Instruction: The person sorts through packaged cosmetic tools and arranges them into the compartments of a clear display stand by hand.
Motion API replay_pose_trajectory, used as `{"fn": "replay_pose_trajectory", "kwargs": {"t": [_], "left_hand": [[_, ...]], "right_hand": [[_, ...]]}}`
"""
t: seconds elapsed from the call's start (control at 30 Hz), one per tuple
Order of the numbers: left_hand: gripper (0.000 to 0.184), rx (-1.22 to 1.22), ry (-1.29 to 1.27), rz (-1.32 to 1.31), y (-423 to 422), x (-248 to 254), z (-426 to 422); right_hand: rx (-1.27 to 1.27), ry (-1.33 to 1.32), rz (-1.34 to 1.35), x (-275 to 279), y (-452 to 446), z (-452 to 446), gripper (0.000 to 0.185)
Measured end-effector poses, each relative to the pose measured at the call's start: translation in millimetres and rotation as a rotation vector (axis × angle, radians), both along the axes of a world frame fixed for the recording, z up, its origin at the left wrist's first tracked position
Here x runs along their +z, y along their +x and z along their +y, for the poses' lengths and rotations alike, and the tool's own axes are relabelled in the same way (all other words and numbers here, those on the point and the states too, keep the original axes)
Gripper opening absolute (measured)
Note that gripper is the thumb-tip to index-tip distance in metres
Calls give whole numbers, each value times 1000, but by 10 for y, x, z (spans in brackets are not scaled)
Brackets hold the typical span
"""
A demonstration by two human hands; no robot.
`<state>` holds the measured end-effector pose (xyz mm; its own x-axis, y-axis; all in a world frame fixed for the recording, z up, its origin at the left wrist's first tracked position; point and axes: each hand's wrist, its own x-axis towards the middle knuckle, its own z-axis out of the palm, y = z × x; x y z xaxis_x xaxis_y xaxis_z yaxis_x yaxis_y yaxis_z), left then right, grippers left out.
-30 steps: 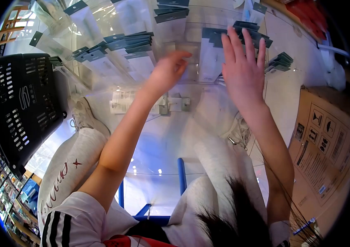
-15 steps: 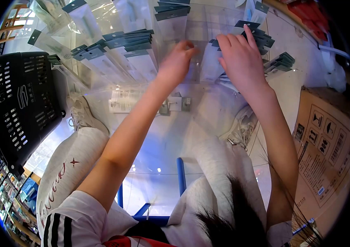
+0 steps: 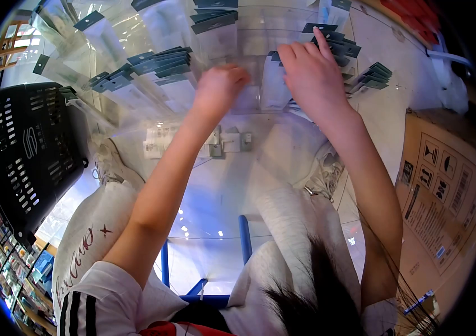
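Note:
My left hand (image 3: 221,88) is blurred, its fingers curled over the clear divided tray (image 3: 248,70); whether it holds anything cannot be made out. My right hand (image 3: 312,73) has its fingers bent around the top of a dark-topped clear packet (image 3: 273,84), with the index finger stretched toward more packets (image 3: 345,46) behind. Left of my left hand stands a row of similar packets (image 3: 172,81). Another group (image 3: 215,35) rises behind it. Below the tray lie white labelled packets (image 3: 162,140) and a small white piece (image 3: 230,142).
A black perforated basket (image 3: 28,145) stands at the left. At the right is a printed cardboard box (image 3: 439,190). Blue stool legs (image 3: 245,238) show between my knees. More packets (image 3: 373,77) fan out right of my right hand, and a red item (image 3: 414,17) lies beyond.
My right hand has gone from spread fingers to bent fingers at the packet. My left hand has shifted slightly, still blurred. The whole view has moved a little.

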<state>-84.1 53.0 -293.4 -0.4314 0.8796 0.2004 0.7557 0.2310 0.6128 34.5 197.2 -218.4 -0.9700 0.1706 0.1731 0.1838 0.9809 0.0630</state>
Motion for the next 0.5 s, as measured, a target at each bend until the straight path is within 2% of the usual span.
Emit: {"fn": "replay_pose_trajectory", "kwargs": {"t": [0.07, 0.17, 0.27, 0.4, 0.5], "left_hand": [[7, 78, 60, -91, 19, 163, -193], [8, 174, 46, -189, 76, 453, -389], [7, 232, 84, -256, 129, 630, -448], [8, 259, 220, -371, 178, 849, -418], [9, 230, 220, -356, 148, 984, -385]], "right_hand": [[-19, -24, -51, 8, -11, -1, 20], [-33, -48, 114, 24, -50, -48, 49], [-13, -347, 226, 326, -45, -327, 53], [-108, -1091, 92, 216, 54, -644, 33], [-347, -1725, -61, 251, 153, -646, 15]]}}
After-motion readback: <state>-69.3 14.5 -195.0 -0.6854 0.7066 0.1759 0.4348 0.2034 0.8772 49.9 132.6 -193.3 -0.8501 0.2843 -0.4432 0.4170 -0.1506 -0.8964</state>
